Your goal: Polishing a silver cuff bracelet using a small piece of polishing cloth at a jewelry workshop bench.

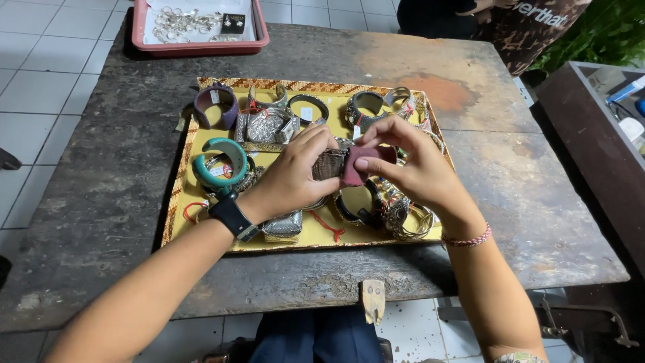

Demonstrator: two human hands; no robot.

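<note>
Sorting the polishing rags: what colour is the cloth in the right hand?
Dark red, maroon cloth, pinched by the right hand; head view.

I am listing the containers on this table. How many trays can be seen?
2. A yellow tray with a woven rim lies at the table's centre, full of bangles, under both hands. A red tray with small silver pieces sits at the far left edge, cut off by the frame.
</note>
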